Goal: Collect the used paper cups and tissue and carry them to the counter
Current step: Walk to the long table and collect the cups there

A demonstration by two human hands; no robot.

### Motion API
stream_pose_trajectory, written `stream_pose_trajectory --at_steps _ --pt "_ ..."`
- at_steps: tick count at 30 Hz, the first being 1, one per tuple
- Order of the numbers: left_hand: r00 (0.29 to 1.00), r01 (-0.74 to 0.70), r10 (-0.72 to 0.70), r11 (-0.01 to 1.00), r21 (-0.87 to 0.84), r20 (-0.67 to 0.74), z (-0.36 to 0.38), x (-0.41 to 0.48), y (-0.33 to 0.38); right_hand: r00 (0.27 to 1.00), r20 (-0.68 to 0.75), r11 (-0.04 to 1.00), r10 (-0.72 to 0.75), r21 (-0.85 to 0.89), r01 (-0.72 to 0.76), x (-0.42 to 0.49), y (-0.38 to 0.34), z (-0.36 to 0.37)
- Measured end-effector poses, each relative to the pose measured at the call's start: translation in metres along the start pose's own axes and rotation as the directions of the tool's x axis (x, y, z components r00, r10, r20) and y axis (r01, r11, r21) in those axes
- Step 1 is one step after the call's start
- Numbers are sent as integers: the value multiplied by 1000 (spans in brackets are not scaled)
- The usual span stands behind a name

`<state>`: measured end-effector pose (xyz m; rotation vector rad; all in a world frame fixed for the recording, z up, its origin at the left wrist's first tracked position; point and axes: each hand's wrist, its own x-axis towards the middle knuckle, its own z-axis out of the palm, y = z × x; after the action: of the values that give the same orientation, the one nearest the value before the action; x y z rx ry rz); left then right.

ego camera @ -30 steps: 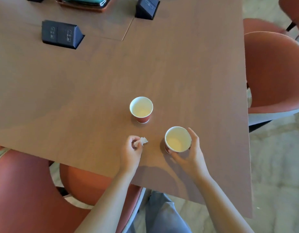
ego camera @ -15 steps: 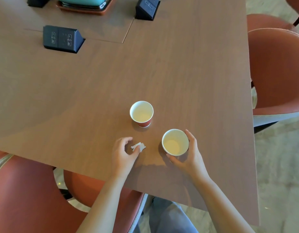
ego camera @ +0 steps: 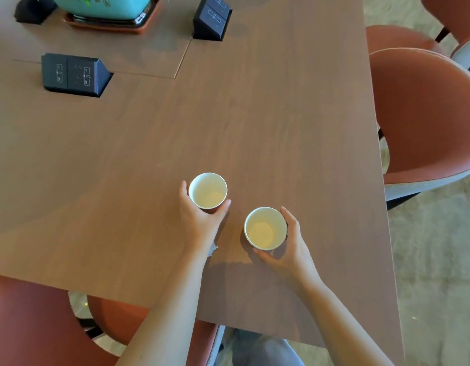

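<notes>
The left hand grasps the far cup, with fingers on its left side and the thumb curled round its right. The right hand grasps the near cup, with the thumb below its rim and fingers wrapped round its right side. Both cups are upright and open end up. They sit near each other but apart, close to the near edge of the table. Neither appears lifted, though this cannot be confirmed. The tissue shows as a small pale scrap at the right edge of the left wrist. It appears to lie on the table, and neither hand holds it. Assessment: the collection step is partly complete. Both cups are secured and the tissue is not yet picked up. With both hands occupied, the cups probably need stacking or the tissue tucking into one. The carry has not begun, and no counter is in view.
</notes>
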<state>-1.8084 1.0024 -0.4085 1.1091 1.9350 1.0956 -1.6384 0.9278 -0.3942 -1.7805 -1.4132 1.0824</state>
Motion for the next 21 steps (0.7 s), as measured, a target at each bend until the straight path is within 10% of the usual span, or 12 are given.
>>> stream_pose_trajectory --at_steps 10,21 --pt "992 -123 117 976 -178 -41 -20 -10 38 997 56 999 -52 3 52 -4 4 -13" --pt "853 -313 374 924 -218 364 -26 -73 61 987 -61 987 -147 52 150 -22 -4 -49"
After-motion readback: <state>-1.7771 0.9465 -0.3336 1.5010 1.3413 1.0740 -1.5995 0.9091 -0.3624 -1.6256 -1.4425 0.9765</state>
